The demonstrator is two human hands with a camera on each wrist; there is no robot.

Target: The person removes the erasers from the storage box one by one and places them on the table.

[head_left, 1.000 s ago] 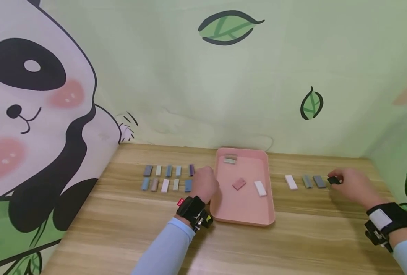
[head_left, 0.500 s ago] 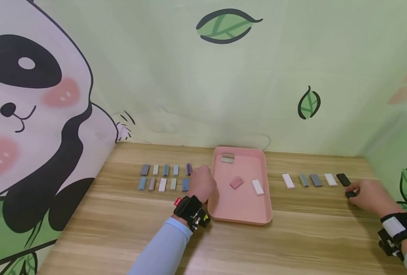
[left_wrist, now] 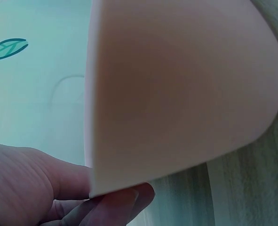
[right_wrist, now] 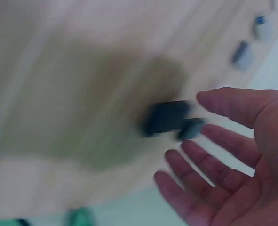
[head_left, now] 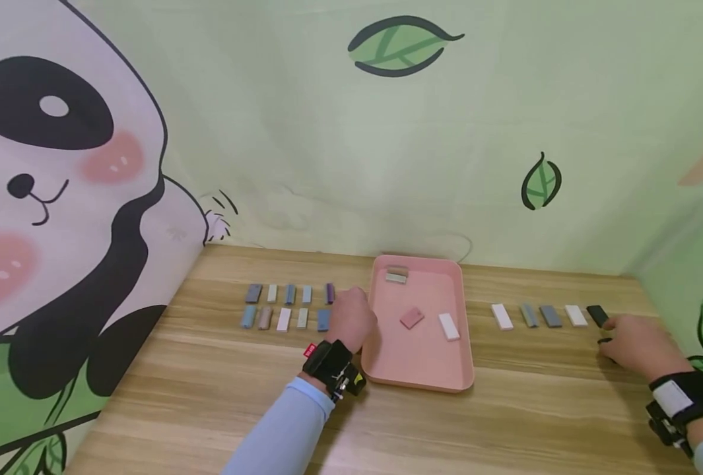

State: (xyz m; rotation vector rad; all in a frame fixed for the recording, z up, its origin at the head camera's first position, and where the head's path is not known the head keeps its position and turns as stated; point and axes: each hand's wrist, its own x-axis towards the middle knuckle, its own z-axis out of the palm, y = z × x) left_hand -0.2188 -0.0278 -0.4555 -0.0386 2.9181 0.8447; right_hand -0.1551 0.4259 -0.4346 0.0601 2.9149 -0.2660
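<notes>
In the head view my left hand (head_left: 353, 321) pinches the left rim of the pink tray (head_left: 416, 363); the left wrist view shows thumb and fingers on opposite sides of that rim. My right hand (head_left: 645, 346) is at the right end of a row of small rectangular blocks. A black block (head_left: 597, 315) ends that row, and a second dark block (right_wrist: 166, 117) lies nearer, mostly behind the fingers in the head view. In the right wrist view the fingers are spread, fingertips close to both dark blocks, with nothing gripped.
White (head_left: 502, 316), green-grey (head_left: 529, 315), grey (head_left: 550, 316) and another white block (head_left: 575, 315) continue the right row. Inside the tray lie a pink block (head_left: 412, 318), a white block (head_left: 449, 326) and greenish ones (head_left: 396, 278). Several blue, white and grey blocks form two rows at left.
My right hand has carried a dark block right and toward me, set it down near the black one, and loosened its fingers. The left hand stays on the tray rim.
</notes>
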